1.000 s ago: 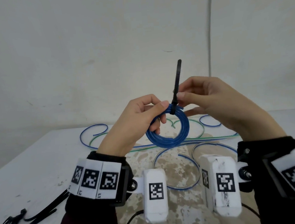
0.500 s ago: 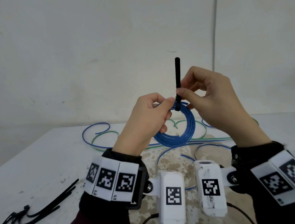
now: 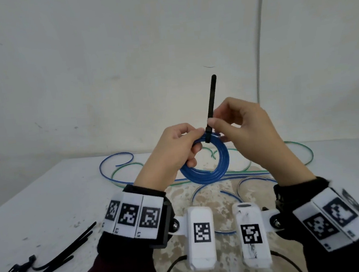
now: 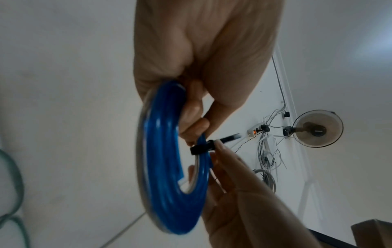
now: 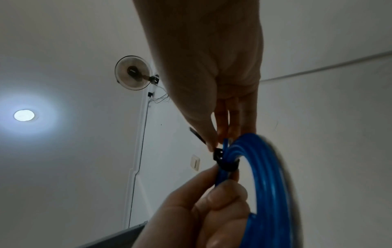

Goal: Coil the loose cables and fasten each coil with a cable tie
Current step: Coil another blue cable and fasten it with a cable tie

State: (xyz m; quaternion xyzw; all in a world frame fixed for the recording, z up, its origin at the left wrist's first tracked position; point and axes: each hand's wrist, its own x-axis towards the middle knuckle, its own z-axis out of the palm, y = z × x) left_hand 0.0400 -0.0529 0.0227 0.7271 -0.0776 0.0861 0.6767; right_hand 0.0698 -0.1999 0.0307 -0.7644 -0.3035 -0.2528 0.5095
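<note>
A blue cable coil [image 3: 207,168] is held up above the table. A black cable tie [image 3: 211,102] wraps its top, with the tail standing straight up. My left hand [image 3: 196,143] grips the coil's upper left between thumb and curled fingers. My right hand [image 3: 216,128] pinches the tie just above its head. In the left wrist view the tie's head [image 4: 202,148] sits snug on the coil [image 4: 167,176]. From the right wrist, the band of the tie [image 5: 226,161] circles the strands of the coil [image 5: 267,184].
Loose blue and green cables [image 3: 120,169] curl across the far part of the white table [image 3: 50,203], and more cable [image 3: 301,153] lies at the right. A bunch of black cable ties [image 3: 44,262] lies at the near left. A plain wall stands behind.
Both hands shifted slightly with the coil, and the coil now hangs a little more to the right. The grips are the same and the tie's tail still points up.
</note>
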